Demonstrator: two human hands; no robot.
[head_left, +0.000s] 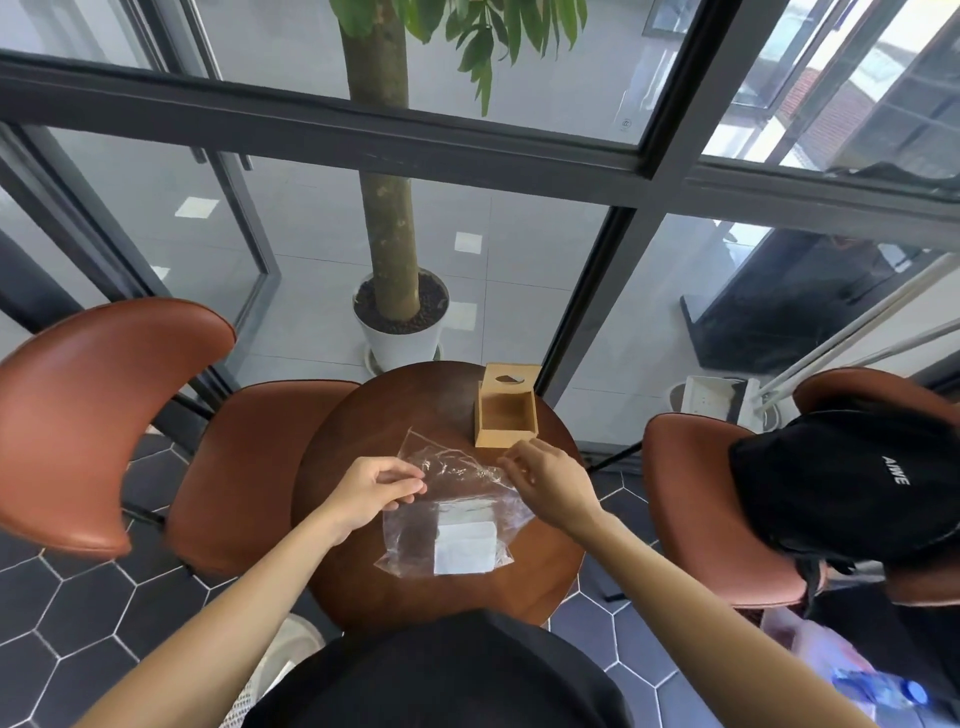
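A clear plastic bag lies on the small round wooden table, its mouth pointing away from me. Inside its near end sits a white rectangular block. My left hand pinches the bag's left edge near the mouth between thumb and fingers. My right hand pinches the right edge of the mouth with curled fingers. Both hands hold the bag's opening a little above the tabletop. An open wooden box stands just beyond the bag, with its lid propped upright behind it.
Brown leather chairs stand to the left and right of the table; a black backpack rests on the right one. A potted tree and a glass wall stand behind the table. A plastic bottle lies at the lower right.
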